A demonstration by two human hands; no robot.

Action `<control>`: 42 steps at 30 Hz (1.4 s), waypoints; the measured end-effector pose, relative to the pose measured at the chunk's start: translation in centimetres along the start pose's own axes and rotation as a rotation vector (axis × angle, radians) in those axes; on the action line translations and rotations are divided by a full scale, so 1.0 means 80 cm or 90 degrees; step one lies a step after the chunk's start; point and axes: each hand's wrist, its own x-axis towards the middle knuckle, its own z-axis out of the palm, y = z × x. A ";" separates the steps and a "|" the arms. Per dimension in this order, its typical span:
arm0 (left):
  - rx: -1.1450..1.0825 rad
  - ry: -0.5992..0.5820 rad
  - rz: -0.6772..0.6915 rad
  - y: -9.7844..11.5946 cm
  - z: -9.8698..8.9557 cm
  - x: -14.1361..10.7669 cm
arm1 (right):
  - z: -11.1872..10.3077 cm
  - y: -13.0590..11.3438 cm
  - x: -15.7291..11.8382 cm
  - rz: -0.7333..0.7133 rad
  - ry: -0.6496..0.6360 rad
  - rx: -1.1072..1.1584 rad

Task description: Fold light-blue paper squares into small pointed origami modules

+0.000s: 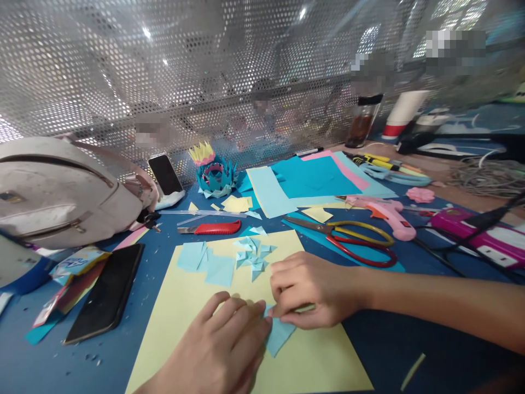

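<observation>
The pale yellow rectangular paper sheet (315, 361) lies on the dark blue worktop (388, 355). Over its nearer half, the bare left hand (225, 345) has its fingers bent and bunched together, the tips at the left edge of a small light-blue paper piece (281, 335); its thumb is hidden, so I cannot tell whether it pinches. The right hand (309, 287) reaches in from the sheet's right side, thumb and forefinger pinching the piece's far edge. The piece lies right of the left fingers and on the near side of the right ones, both hands touching it. Its visible part points toward the sheet's near edge; the covered end leaves its long axis uncertain.

Toward the sheet's far edge are flat light-blue paper squares (220, 270) and, to their right, a cluster of folded light-blue paper pieces (257, 262). Left of the sheet lies a black rectangular phone (105, 293). Just beyond its far edge lies a red plastic-handled cutter (218, 227); off its far right corner, metal scissors with yellow and red handles (329, 230). Farther beyond stands a blue pointed-petal paper flower (215, 178).
</observation>
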 end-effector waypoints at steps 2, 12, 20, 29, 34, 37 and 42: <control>-0.013 -0.007 -0.007 0.000 -0.001 0.001 | 0.000 0.000 0.000 -0.005 0.000 -0.012; -0.074 -0.039 -0.050 0.001 -0.002 0.001 | 0.006 -0.009 0.002 0.028 -0.038 -0.103; -0.083 -0.054 -0.046 -0.001 -0.004 0.002 | 0.005 -0.008 -0.001 0.038 -0.051 -0.120; -0.080 -0.091 -0.041 0.002 -0.003 -0.001 | 0.004 -0.013 0.001 0.039 -0.031 -0.146; -0.085 -0.109 -0.042 0.001 -0.008 0.001 | 0.003 -0.017 0.003 0.050 -0.028 -0.135; -0.079 -0.099 -0.035 0.000 -0.009 0.002 | 0.005 -0.020 0.002 0.057 -0.021 -0.156; -0.075 -0.081 -0.025 -0.001 -0.009 0.002 | 0.008 -0.022 0.002 0.059 -0.031 -0.198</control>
